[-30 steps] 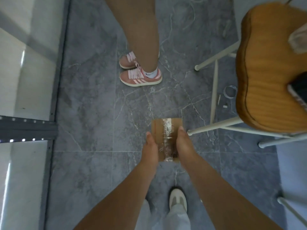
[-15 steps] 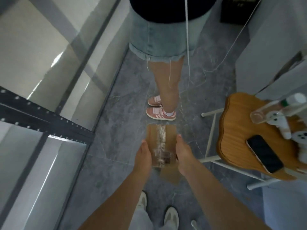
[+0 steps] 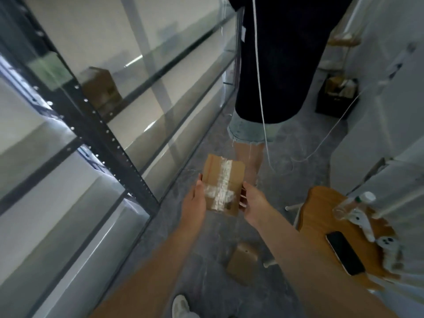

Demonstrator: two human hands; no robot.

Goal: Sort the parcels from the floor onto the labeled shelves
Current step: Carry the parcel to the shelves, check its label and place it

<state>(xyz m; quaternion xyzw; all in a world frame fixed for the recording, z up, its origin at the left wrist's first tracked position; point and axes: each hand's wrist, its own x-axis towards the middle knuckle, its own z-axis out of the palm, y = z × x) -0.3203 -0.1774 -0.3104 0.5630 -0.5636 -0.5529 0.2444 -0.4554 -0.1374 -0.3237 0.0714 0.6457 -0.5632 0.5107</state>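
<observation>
Lifted off the floor since the earlier frame, our parcel [image 3: 222, 185] sits clamped between left hand [image 3: 195, 201] and right hand [image 3: 253, 203]; edge-only grip could slip nearing the shelves [image 3: 128, 157] leftward.

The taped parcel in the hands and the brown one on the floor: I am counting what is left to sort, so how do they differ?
The taped parcel is lifted between the left hand and right hand; the floor parcel lies untouched by the stool. The held one bears clear tape down its face; the floor one shows none. Both are brown.
</observation>
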